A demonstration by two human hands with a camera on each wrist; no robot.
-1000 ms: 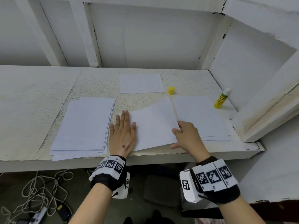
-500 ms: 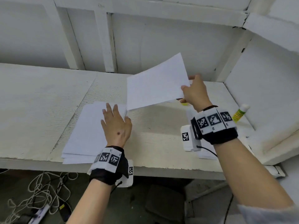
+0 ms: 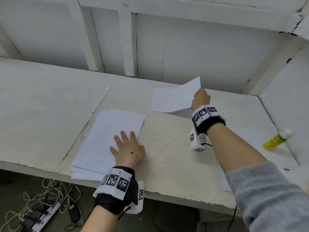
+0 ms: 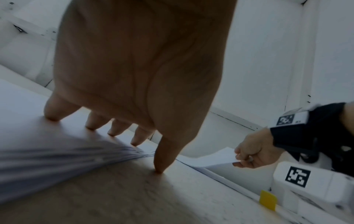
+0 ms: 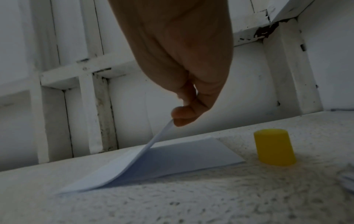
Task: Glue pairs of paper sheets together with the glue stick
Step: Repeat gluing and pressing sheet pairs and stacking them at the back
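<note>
Two hands work the shelf (image 3: pixel 41 104). Left hand (image 3: pixel 127 152) lies flat, fingers straight, on the stack (image 3: pixel 108 141) at about 7 o'clock. Right hand (image 3: pixel 200 99) pinches a sheet (image 3: pixel 175 99) by its right edge at 1 o'clock, its left edge touching the sheet beneath. Cap (image 5: pixel 273 149) stands just right; glue stick (image 3: pixel 276 139) leans at 3 o'clock.

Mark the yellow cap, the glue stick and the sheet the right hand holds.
yellow cap (image 5: pixel 273 148): right wrist view, middle of its side wall.
glue stick (image 3: pixel 275 141): head view, on the yellow label.
held sheet (image 3: pixel 177 97): head view, middle of its upper face.
</note>
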